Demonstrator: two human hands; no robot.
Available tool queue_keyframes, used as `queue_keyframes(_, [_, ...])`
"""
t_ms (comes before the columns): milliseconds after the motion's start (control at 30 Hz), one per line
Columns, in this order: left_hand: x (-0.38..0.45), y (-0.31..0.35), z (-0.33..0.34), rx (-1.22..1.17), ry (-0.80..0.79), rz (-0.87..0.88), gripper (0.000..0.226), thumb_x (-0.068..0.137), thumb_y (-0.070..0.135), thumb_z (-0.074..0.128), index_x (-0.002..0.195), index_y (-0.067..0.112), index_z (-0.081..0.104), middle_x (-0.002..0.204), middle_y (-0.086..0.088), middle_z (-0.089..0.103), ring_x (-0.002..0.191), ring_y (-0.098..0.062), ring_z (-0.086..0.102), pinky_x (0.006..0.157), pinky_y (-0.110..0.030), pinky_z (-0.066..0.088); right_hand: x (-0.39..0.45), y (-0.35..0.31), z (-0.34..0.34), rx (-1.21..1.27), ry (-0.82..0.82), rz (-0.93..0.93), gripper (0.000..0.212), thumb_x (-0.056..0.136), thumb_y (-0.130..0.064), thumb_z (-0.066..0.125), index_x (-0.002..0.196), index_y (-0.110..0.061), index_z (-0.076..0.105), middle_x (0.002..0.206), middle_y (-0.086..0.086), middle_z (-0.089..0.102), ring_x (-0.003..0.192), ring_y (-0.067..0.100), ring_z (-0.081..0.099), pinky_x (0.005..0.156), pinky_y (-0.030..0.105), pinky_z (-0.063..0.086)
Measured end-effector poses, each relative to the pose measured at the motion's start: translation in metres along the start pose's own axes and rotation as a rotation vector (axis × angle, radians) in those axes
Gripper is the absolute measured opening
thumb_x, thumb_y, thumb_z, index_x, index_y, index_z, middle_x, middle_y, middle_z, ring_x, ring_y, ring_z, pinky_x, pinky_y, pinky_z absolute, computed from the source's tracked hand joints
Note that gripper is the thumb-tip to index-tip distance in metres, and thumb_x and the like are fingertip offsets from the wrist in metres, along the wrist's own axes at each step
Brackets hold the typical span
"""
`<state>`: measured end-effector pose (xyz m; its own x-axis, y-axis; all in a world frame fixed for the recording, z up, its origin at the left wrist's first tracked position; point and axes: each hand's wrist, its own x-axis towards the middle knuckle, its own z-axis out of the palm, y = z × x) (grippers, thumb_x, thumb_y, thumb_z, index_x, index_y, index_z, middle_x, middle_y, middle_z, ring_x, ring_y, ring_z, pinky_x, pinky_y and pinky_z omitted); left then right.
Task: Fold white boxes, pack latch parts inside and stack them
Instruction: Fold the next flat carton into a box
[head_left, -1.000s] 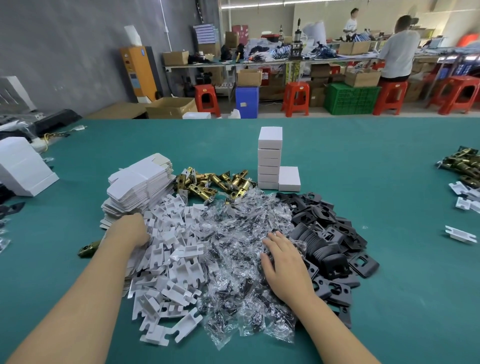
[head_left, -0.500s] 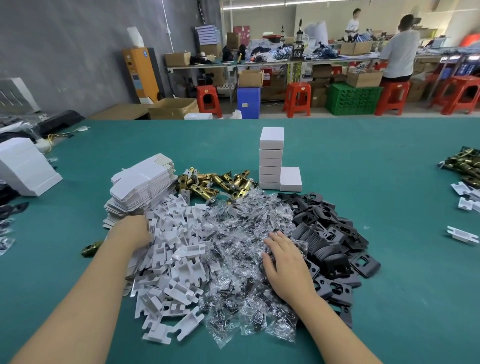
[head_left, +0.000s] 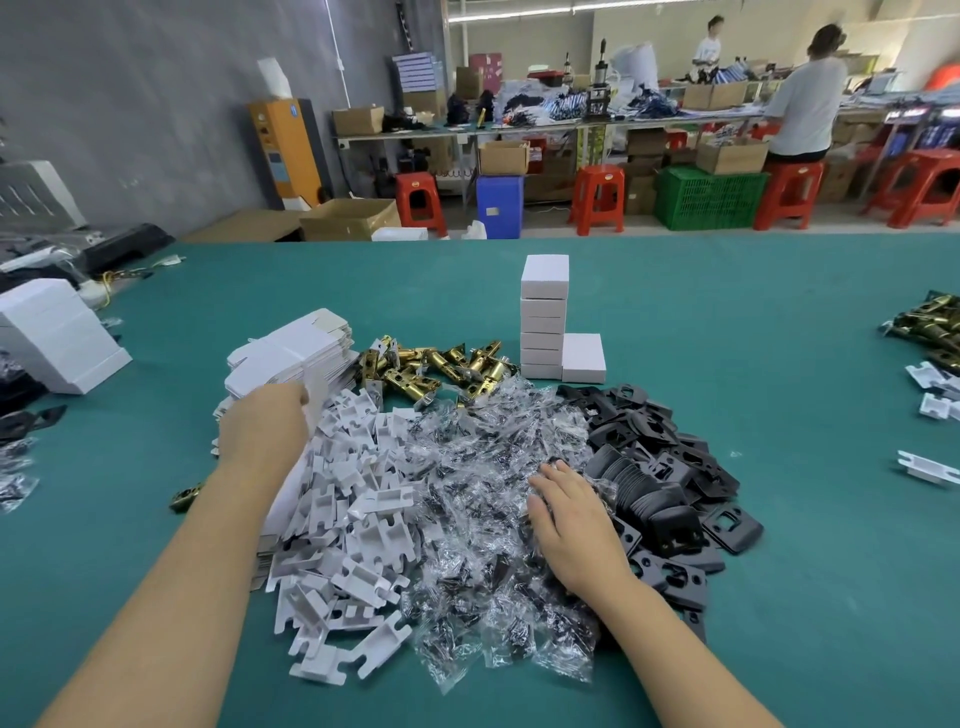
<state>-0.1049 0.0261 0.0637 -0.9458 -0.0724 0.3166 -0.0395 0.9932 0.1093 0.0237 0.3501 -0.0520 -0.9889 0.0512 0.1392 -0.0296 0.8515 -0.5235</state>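
The left hand hid its own fingers — it lay knuckles-up at the near edge of the flat box blanks, with a blurred white blank at its fingertips, and whether it gripped that blank could not be told. The right hand lay flat, fingers straight and spread, pressing on the clear bags where they met the black plates; it held nothing. What the bags contained was too small to make out. White inserts filled the heap's left side, brass latches lay behind it, and the folded boxes stood stacked beyond the latches, one box beside the stack. More latches and inserts were cut off at the right edge. The green table lay bare between the heap and those — and along its far edge. Behind stood benches, red stools and two people.
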Motion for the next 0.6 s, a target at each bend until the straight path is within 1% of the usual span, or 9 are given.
queue_keyframes(100, [-0.005, 0.022, -0.022, -0.2, 0.264, 0.137, 0.031, 0.094, -0.005, 0.051, 0.112, 0.007, 0.073, 0.103, -0.018, 0.075, 0.086, -0.038, 0.067, 0.068, -0.04, 0.047, 0.007, -0.002, -0.012, 0.06, -0.105, 0.007, 0.052, 0.111, -0.043, 0.031, 0.154, -0.018, 0.045, 0.164, -0.002, 0.035, 0.154, 0.014, 0.021, 0.124, 0.029, 0.005])
queue_keyframes(167, [-0.01, 0.042, -0.038, -0.324, 0.388, 0.242, 0.025, 0.094, -0.004, 0.055, 0.108, 0.005, 0.075, 0.099, -0.014, 0.076, 0.081, -0.035, 0.068, 0.07, -0.039, 0.049, 0.013, -0.003, -0.024, 0.051, -0.17, 0.005, 0.049, 0.11, -0.044, 0.034, 0.146, -0.019, 0.053, 0.154, -0.001, 0.047, 0.144, 0.014, 0.039, 0.124, 0.034, 0.023])
queue_keyframes(233, [-0.016, 0.063, -0.051, -0.513, 0.428, 0.285, 0.024, 0.095, -0.002, 0.058, 0.107, 0.01, 0.075, 0.097, -0.003, 0.076, 0.078, -0.022, 0.068, 0.071, -0.025, 0.049, 0.019, -0.006, -0.038, 0.061, -0.169, 0.014, 0.04, 0.108, -0.044, 0.041, 0.134, -0.021, 0.061, 0.134, -0.007, 0.061, 0.117, 0.009, 0.056, 0.108, 0.033, 0.045])
queue_keyframes(300, [-0.023, 0.084, -0.058, -0.747, 0.378, 0.24, 0.024, 0.096, 0.003, 0.061, 0.106, 0.019, 0.076, 0.092, 0.011, 0.073, 0.075, -0.006, 0.066, 0.068, -0.009, 0.046, 0.023, -0.011, -0.053, 0.145, -0.063, 0.033, 0.034, 0.107, -0.042, 0.044, 0.126, -0.022, 0.065, 0.117, -0.015, 0.062, 0.098, 0.005, 0.058, 0.091, 0.029, 0.048])
queue_keyframes(367, [-0.031, 0.107, -0.057, -0.981, 0.259, 0.184, 0.026, 0.096, 0.006, 0.063, 0.1, 0.029, 0.074, 0.089, 0.018, 0.073, 0.074, 0.001, 0.066, 0.066, -0.009, 0.048, 0.028, -0.018, -0.066, 0.278, 0.063, 0.05, 0.036, 0.108, -0.042, 0.041, 0.113, -0.019, 0.069, 0.106, -0.011, 0.07, 0.092, 0.009, 0.063, 0.086, 0.034, 0.052])
queue_keyframes(400, [-0.036, 0.119, -0.053, -1.093, 0.18, 0.162, 0.028, 0.096, 0.006, 0.064, 0.097, 0.033, 0.073, 0.089, 0.018, 0.074, 0.075, 0.001, 0.067, 0.068, -0.013, 0.051, 0.03, -0.022, -0.071, 0.393, 0.084, 0.078, 0.041, 0.109, -0.043, 0.037, 0.114, -0.019, 0.07, 0.109, -0.006, 0.073, 0.097, 0.011, 0.067, 0.09, 0.035, 0.054])
queue_keyframes(500, [-0.054, 0.153, -0.032, -1.342, -0.06, 0.077, 0.027, 0.096, 0.005, 0.066, 0.098, 0.031, 0.073, 0.091, 0.01, 0.076, 0.084, -0.005, 0.07, 0.073, -0.023, 0.057, 0.037, -0.034, -0.082, 1.059, -0.043, 0.222, 0.051, 0.108, -0.053, 0.028, 0.123, -0.026, 0.068, 0.122, -0.002, 0.074, 0.109, 0.01, 0.071, 0.097, 0.034, 0.055])
queue_keyframes(533, [-0.06, 0.163, -0.024, -1.374, -0.118, 0.06, 0.026, 0.096, 0.006, 0.067, 0.1, 0.03, 0.073, 0.095, 0.009, 0.076, 0.088, -0.006, 0.071, 0.074, -0.023, 0.058, 0.038, -0.034, -0.084, 1.263, -0.104, 0.273, 0.057, 0.103, -0.06, 0.029, 0.127, -0.024, 0.067, 0.124, 0.001, 0.074, 0.113, 0.015, 0.071, 0.097, 0.04, 0.056])
queue_keyframes(600, [-0.073, 0.179, -0.007, -1.377, -0.168, 0.055, 0.027, 0.096, 0.009, 0.067, 0.105, 0.034, 0.07, 0.104, 0.009, 0.075, 0.093, -0.003, 0.069, 0.078, -0.021, 0.058, 0.036, -0.029, -0.086, 1.489, -0.182, 0.323, 0.068, 0.093, -0.067, 0.034, 0.135, -0.022, 0.062, 0.13, 0.007, 0.071, 0.12, 0.027, 0.068, 0.096, 0.049, 0.056])
